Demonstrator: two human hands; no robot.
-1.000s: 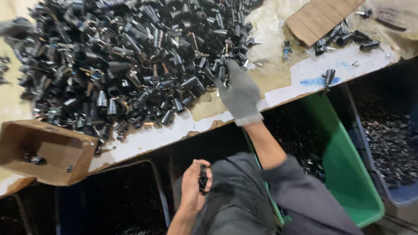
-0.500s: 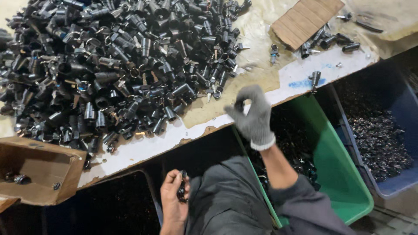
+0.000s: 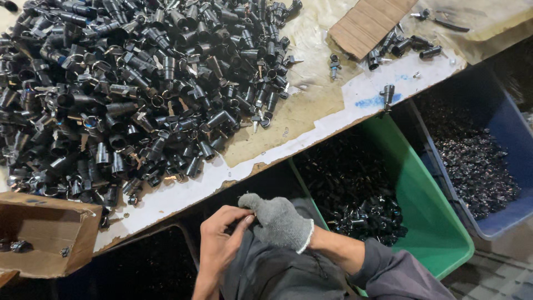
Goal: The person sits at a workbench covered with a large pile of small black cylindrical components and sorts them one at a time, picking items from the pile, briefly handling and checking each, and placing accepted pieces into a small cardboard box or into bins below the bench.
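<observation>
My bare left hand (image 3: 217, 244) and my grey-gloved right hand (image 3: 277, 222) meet over my lap, just below the table's edge. Their fingertips pinch together at one spot on a small black part, which is almost wholly hidden between them. A large pile of black cylindrical parts (image 3: 139, 94) with small metal pieces mixed in covers the left half of the table (image 3: 361, 103) in front of me.
An open cardboard box (image 3: 44, 233) sits at the table's left corner. A green bin (image 3: 427, 222) and a blue bin (image 3: 511, 139) with dark parts stand below on the right, and a dark bin (image 3: 150, 266) on the left. A cardboard scrap (image 3: 369, 22) and several loose parts (image 3: 400, 47) lie far right.
My gloved right hand has pulled back from the pile's edge down to my lap. It has met my left hand, which held a black part throughout.
</observation>
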